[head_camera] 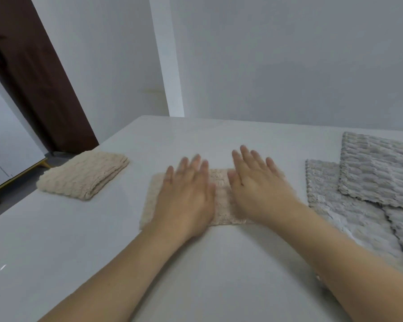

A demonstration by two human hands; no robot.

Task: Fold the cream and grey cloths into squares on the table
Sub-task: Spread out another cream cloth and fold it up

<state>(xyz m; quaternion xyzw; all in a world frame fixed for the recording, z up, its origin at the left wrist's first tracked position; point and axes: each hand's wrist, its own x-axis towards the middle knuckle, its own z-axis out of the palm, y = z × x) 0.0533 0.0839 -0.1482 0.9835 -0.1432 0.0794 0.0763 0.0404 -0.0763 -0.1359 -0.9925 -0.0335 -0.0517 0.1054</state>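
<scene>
On the white smooth table a cream fluffy cloth with a ribbed texture lies flat in the middle, folded to a small rectangle. Both hands of the person rest on top of it, palms down. The left hand covers the left part of this cloth, its fingers straight and a little spread, pointing away from the person. The right hand lies on the right part in the same way, with flat and spread fingers. Neither hand grips the fabric; both only press on it. Between the two hands a narrow strip of the cloth shows. The fingertips look blurred, so I cannot tell more about them.

To the left, well apart from the hands, a second cream fluffy cloth sits near the left edge of the table, folded into a thick square of several layers.

On the right side of the table two grey ribbed plush cloths lie spread out. The far grey cloth overlaps the far part of the near grey cloth, and the right forearm hides a part of the near one.

Behind the table stands a white wall, and at the left a dark brown door frame is seen.
</scene>
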